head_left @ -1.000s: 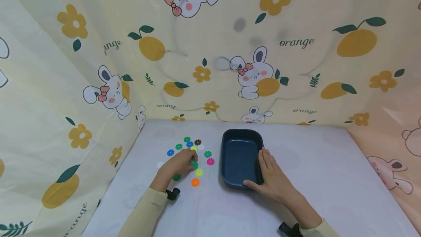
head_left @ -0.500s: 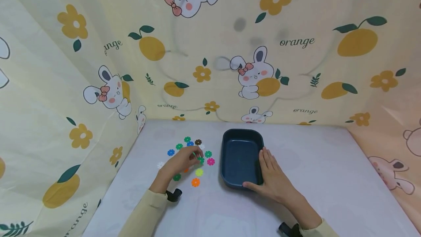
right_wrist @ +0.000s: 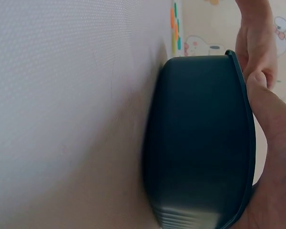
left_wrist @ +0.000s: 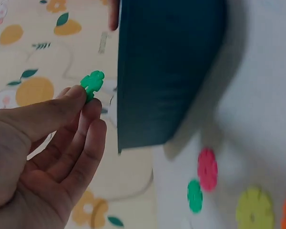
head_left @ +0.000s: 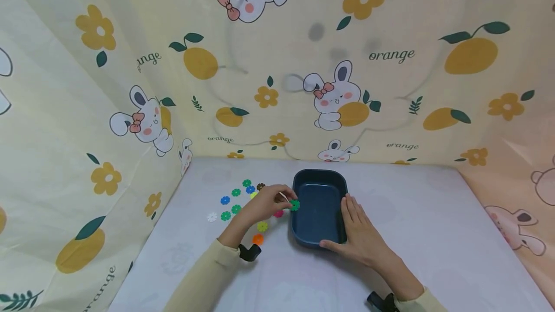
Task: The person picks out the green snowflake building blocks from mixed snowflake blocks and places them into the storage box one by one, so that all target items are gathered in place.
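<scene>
My left hand (head_left: 269, 202) pinches a small green flower-shaped plastic disc (head_left: 295, 205) between thumb and fingertips. In the head view the disc overlaps the left rim of a dark blue rectangular tray (head_left: 320, 215); in the left wrist view the green disc (left_wrist: 92, 82) is raised off the table, a small gap from the tray (left_wrist: 162, 81). My right hand (head_left: 364, 237) rests against the tray's right side with straight fingers, its thumb at the near rim. The right wrist view shows that thumb (right_wrist: 264, 98) along the rim. Nothing shows inside the tray.
Left of the tray, loose flower-shaped discs lie scattered, among them a yellow-green disc (head_left: 262, 227), an orange disc (head_left: 257, 239), a white disc (head_left: 212, 217) and several green ones. A patterned curtain (head_left: 260, 61) surrounds the white tabletop (head_left: 412, 215) behind and at both sides.
My left hand has lifted the green disc from among the others and carried it right, to the tray's left rim. My right hand and the tray have stayed in place.
</scene>
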A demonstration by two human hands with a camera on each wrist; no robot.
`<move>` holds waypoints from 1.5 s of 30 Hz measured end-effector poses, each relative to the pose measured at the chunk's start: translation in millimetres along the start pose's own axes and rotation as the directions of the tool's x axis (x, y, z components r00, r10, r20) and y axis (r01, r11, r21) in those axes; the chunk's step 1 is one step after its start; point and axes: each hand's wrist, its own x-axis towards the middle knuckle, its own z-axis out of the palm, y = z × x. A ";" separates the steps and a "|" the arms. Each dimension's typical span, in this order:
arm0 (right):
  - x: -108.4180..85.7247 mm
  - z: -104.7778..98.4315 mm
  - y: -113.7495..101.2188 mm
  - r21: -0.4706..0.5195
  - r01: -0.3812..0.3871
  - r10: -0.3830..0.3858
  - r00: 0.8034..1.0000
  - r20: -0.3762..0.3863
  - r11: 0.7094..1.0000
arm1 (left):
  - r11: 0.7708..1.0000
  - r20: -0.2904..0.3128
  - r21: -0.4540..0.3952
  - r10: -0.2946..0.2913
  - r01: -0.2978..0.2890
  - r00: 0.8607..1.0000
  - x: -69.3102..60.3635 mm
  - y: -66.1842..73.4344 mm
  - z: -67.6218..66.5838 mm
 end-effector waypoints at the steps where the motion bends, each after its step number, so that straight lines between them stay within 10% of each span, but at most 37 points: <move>1: 0.1 0.1 0.1 0.000 0.002 -0.002 1.000 0.001 1.000 | 1.000 0.017 -0.005 0.002 -0.002 1.000 2.9 1.9 3.1; 14: 0.5 -0.2 0.5 0.011 0.001 -0.002 1.000 0.017 1.000 | 0.991 0.220 0.078 0.090 -0.109 0.971 47.4 17.6 31.0; 29: 1.2 0.9 1.7 0.002 0.022 -0.022 1.000 0.001 1.000 | 0.957 0.429 0.214 0.090 -0.198 0.899 80.4 20.3 66.8; 45: 0.0 -0.8 1.4 0.007 0.026 -0.026 1.000 0.008 1.000 | 0.943 0.384 0.256 0.100 -0.210 0.918 78.6 17.7 75.8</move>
